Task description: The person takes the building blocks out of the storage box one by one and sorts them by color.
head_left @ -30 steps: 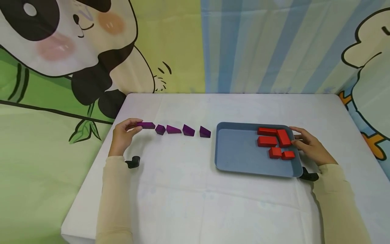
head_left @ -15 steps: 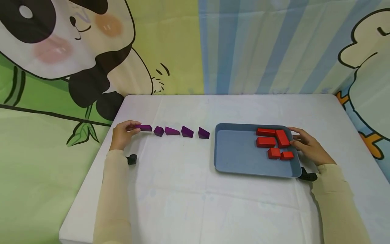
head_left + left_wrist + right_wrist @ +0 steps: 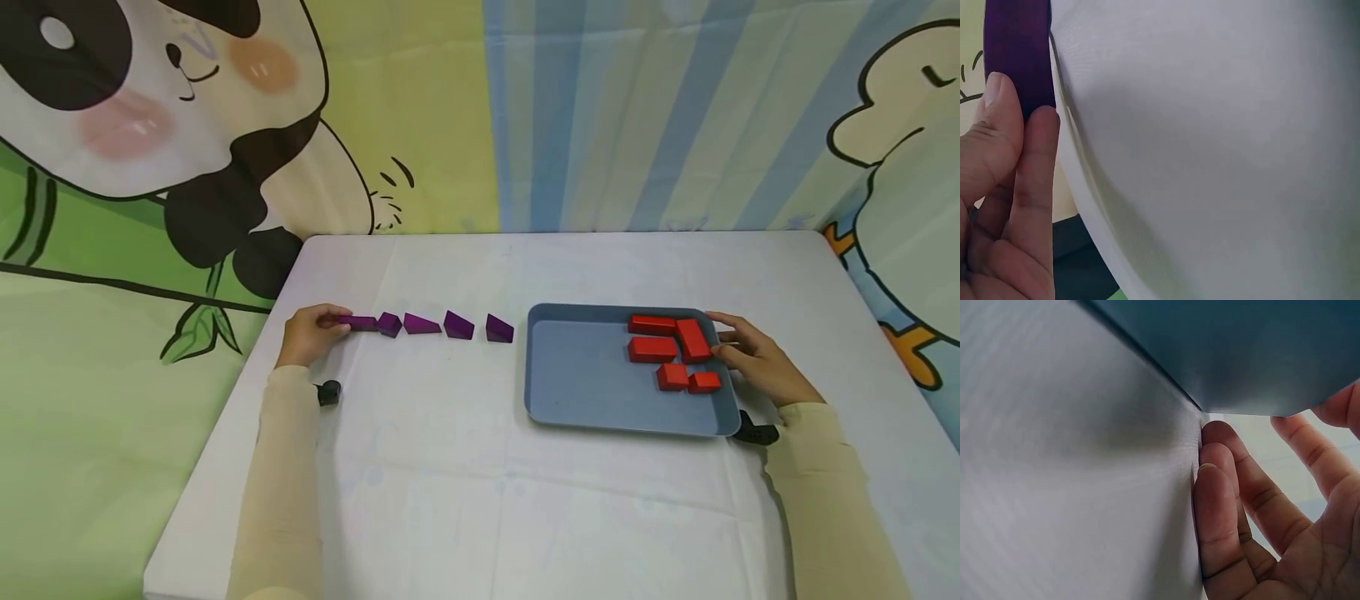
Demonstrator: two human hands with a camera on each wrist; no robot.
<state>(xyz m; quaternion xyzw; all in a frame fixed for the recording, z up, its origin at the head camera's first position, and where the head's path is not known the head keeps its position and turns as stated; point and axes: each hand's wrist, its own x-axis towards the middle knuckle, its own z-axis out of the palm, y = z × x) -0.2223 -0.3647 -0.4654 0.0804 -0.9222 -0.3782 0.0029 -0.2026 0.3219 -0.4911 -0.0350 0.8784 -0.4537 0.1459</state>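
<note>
In the head view, my left hand [image 3: 306, 335] pinches a long purple block [image 3: 360, 323] between thumb and fingers, at the left end of a row of purple blocks. Its free end meets the small faceted purple block [image 3: 388, 325] beside it. The left wrist view shows the thumb on one side of the held block [image 3: 1019, 47] and a fingertip at its end. My right hand [image 3: 768, 365] holds the right rim of a blue-grey tray [image 3: 581, 367], the thumb over the edge. In the right wrist view, several fingers [image 3: 1217, 500] lie against the white tabletop beneath the tray wall [image 3: 1260, 362].
Further purple blocks continue the row: a flat wedge [image 3: 422, 324], a tapered block [image 3: 459, 326], and another [image 3: 499, 329] just left of the tray. Several red blocks [image 3: 651, 350] lie in the tray's right half. A white-covered table [image 3: 420, 467] bears everything, with a printed curtain [image 3: 600, 117] behind.
My left hand has brought the long purple block slightly nearer to me and down, into line with the row and against its neighbour. The right hand and tray hold still; the head view shifts slightly.
</note>
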